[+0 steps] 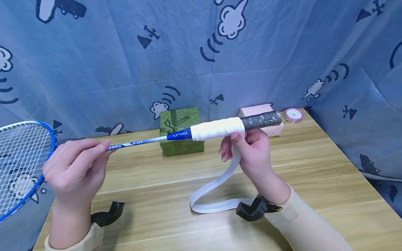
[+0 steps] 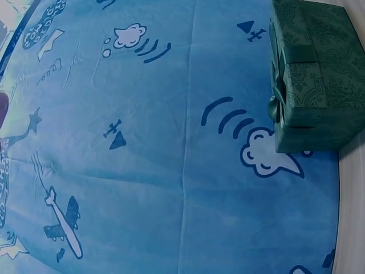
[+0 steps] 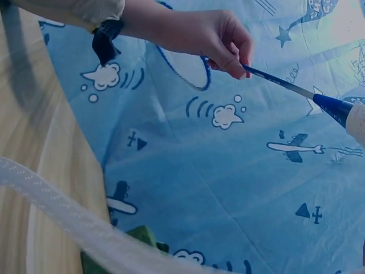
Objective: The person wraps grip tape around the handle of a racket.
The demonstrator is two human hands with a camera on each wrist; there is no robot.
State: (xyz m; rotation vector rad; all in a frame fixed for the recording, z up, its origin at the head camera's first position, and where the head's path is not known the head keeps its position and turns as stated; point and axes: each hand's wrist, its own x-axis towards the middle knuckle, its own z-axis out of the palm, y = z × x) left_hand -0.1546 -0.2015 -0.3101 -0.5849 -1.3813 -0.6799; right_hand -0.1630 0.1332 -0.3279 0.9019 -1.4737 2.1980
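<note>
A blue and white badminton racket is held level above the table, its strung head [image 1: 19,170] at the far left. My left hand [image 1: 76,167] pinches the thin shaft [image 1: 150,140] between thumb and fingers. White perforated grip tape [image 1: 216,129] is wound round the handle from the blue cone [image 1: 179,134] to about midway. Beyond it, the black handle end [image 1: 262,120] is bare. My right hand [image 1: 255,150] pinches the tape just below the last turn, thumb in front. The loose tail [image 1: 216,207] curves down toward my right wrist; it also crosses the right wrist view [image 3: 68,220].
Behind the racket stand a green box [image 1: 183,148] with a bow and a pink box [image 1: 252,111]. A pink-edged ribbon spool [image 1: 293,115] lies at the table's back right corner. Patterned blue cloth [image 1: 125,62] hangs behind the wooden table [image 1: 314,167].
</note>
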